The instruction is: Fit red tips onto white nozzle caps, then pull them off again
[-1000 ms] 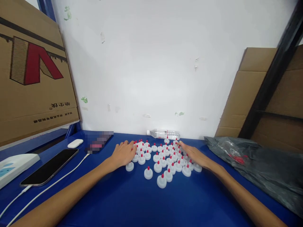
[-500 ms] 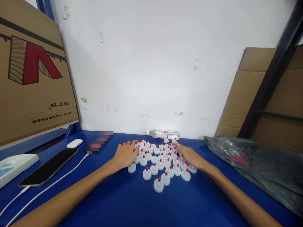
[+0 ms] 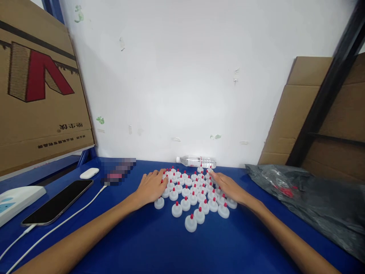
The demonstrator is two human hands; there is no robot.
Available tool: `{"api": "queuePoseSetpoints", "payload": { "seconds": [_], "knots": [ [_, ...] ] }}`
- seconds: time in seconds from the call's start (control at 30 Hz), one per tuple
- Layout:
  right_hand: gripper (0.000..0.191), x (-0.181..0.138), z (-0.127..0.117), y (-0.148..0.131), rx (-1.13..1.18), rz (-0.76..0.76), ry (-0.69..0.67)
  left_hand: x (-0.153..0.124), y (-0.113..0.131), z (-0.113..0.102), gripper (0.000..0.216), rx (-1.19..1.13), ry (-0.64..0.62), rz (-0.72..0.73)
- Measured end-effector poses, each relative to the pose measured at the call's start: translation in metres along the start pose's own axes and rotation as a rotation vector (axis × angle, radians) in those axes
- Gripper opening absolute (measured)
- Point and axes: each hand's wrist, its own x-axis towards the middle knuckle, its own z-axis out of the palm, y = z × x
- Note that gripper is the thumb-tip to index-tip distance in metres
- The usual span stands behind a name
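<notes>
Many translucent white round nozzle caps with small red tips (image 3: pixel 176 209) stand upright in a loose cluster on the blue table (image 3: pixel 171 247). My left hand (image 3: pixel 151 186) rests against the left side of the cluster. Its palm faces down and its fingers reach over the outer caps, partly hiding them. Along the right side lies my right hand (image 3: pixel 229 187), fingers stretched forward and touching the caps there. Neither hand grips a cap that I can see. Nearest to me stands a single cap (image 3: pixel 191 223) at the front of the cluster.
A clear plastic bottle (image 3: pixel 196 161) lies on its side by the wall. On the left are a phone (image 3: pixel 58 201) with a white cable, a white case (image 3: pixel 89 173) and a large carton (image 3: pixel 42 114). A grey plastic bag (image 3: pixel 313 213) covers the table's right side.
My right hand has shifted very slightly at the fingertips. My left hand and the caps look almost the same, with a few caps at the left nudged a little.
</notes>
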Motion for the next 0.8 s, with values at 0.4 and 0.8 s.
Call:
{"api": "queuePoseSetpoints", "payload": {
  "seconds": [0.4,0.8],
  "knots": [
    [0.067,0.005,0.004,0.009,-0.028,-0.051,-0.004,0.001,-0.002,0.001,0.051,0.006,0.005,0.005],
    [0.073,0.008,0.016,0.015,0.311,0.165,0.078,-0.001,-0.002,0.004,0.055,-0.071,0.092,-0.038]
  ]
}}
